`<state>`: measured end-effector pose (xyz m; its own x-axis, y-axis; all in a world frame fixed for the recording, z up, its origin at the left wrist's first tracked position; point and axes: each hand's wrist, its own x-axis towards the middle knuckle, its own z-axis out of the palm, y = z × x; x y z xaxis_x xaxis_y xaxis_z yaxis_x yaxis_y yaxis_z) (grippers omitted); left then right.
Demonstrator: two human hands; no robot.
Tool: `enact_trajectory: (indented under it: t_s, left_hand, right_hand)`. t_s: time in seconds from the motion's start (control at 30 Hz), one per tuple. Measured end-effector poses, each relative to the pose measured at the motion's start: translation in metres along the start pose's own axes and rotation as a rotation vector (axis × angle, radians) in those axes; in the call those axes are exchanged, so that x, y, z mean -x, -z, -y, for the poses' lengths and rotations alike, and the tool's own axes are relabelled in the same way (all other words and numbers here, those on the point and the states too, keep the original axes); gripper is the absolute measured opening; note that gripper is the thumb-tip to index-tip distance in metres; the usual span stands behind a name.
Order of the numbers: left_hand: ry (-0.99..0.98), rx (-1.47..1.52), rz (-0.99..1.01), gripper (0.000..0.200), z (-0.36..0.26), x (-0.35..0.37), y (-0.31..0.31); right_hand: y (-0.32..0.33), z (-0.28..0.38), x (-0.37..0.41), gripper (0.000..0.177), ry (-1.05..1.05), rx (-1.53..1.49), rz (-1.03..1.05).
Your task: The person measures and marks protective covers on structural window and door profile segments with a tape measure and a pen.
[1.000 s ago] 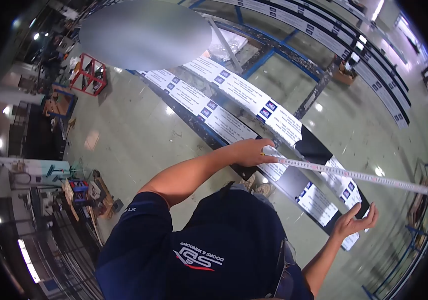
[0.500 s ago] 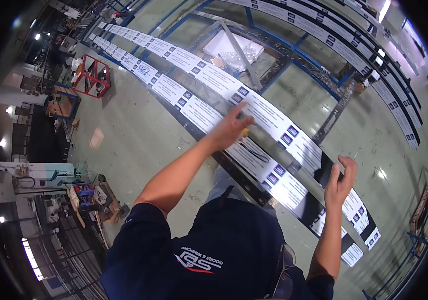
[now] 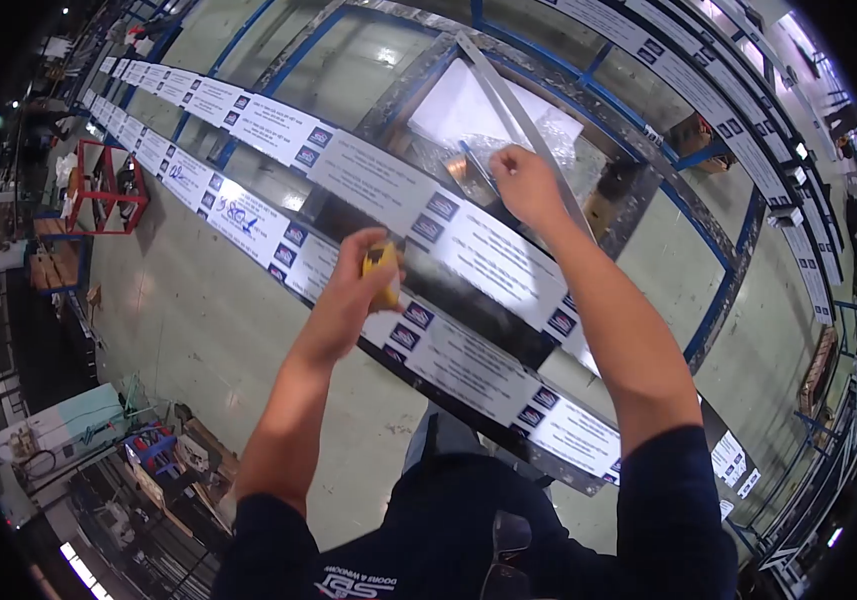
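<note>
My left hand (image 3: 348,295) is closed around a yellow and black tape measure (image 3: 381,275), above the nearer of two long film-covered profiles. My right hand (image 3: 526,185) pinches a slim pen (image 3: 478,162) with a blue end, its fingers closed, over the far side of the bench frame. The nearer profile (image 3: 468,365) and the farther profile (image 3: 378,180) run diagonally side by side, wrapped in white printed film with dark blue logos. Handwriting (image 3: 238,222) in blue marks the nearer one.
Behind the profiles, a blue bench frame (image 3: 588,75) holds white sheets and clear plastic (image 3: 488,110) and a grey metal bar (image 3: 508,100). More wrapped profiles (image 3: 708,90) lie at the upper right. A red metal rack (image 3: 108,190) stands on the floor at left.
My right hand has moved up and left, from the near end of the profiles to the far side. My left hand has moved left and down. The camera view has shifted.
</note>
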<state>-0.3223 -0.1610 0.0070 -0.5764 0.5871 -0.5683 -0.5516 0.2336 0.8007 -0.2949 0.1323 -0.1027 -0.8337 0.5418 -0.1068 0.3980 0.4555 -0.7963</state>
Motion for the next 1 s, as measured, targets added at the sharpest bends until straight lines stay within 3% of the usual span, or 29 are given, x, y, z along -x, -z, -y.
enact_trajectory:
  t_s: [0.07,0.2,0.27,0.4,0.47,0.53,0.57,0.63,0.67,0.73,0.8,0.83,0.9,1.0]
  left_hand:
    - [-0.110,-0.112,-0.072,0.058,0.001,0.006,0.015]
    - [-0.098,-0.202,-0.097,0.067,-0.002,0.006,0.044]
    - [-0.270,-0.494,-0.157,0.074,-0.007,-0.001,0.051]
    - [-0.426,-0.640,-0.202,0.075,-0.032,-0.038,0.040]
    - [-0.428,-0.669,-0.179,0.074,-0.038,-0.063,0.039]
    - [-0.504,-1.042,-0.215,0.073,-0.039,-0.087,0.038]
    - [-0.456,-1.067,-0.205,0.072,-0.041,-0.093,0.034]
    - [-0.451,-1.071,-0.183,0.073,-0.042,-0.101,0.029]
    - [-0.438,-1.075,-0.177,0.074,-0.042,-0.103,0.027]
    - [-0.457,-1.076,-0.163,0.074,-0.046,-0.107,0.020]
    - [-0.476,-1.092,-0.160,0.074,-0.050,-0.113,0.015]
    - [-0.584,-1.099,-0.132,0.075,-0.052,-0.122,0.012]
    - [-0.802,-1.091,-0.110,0.076,-0.051,-0.144,0.003]
    - [-0.739,-1.118,-0.087,0.074,-0.062,-0.178,-0.029]
  right_hand:
    - [-0.038,-0.001,-0.045,0.029,-0.065,0.157,0.025]
    - [-0.083,-0.010,-0.094,0.039,-0.291,0.459,0.203]
    - [-0.093,-0.012,-0.100,0.041,-0.327,0.482,0.185]
    - [-0.095,-0.030,-0.105,0.038,-0.345,0.406,0.161]
    - [-0.089,-0.025,-0.100,0.037,-0.311,0.374,0.127]
    - [-0.073,0.006,-0.077,0.037,-0.155,0.230,-0.026]
    - [-0.062,0.011,-0.065,0.037,-0.166,0.233,-0.042]
    - [-0.043,0.018,-0.041,0.047,0.033,0.155,-0.257]
    - [-0.026,0.020,-0.027,0.047,0.030,0.159,-0.266]
    - [0.018,0.015,-0.002,0.051,-0.164,0.459,-0.319]
    - [0.041,-0.009,0.007,0.042,-0.365,0.582,-0.178]
    - [0.046,-0.017,0.006,0.042,-0.359,0.572,-0.188]
    - [0.056,-0.030,0.000,0.038,-0.424,0.628,0.036]
    - [0.083,0.002,0.014,0.032,-0.391,0.624,-0.048]
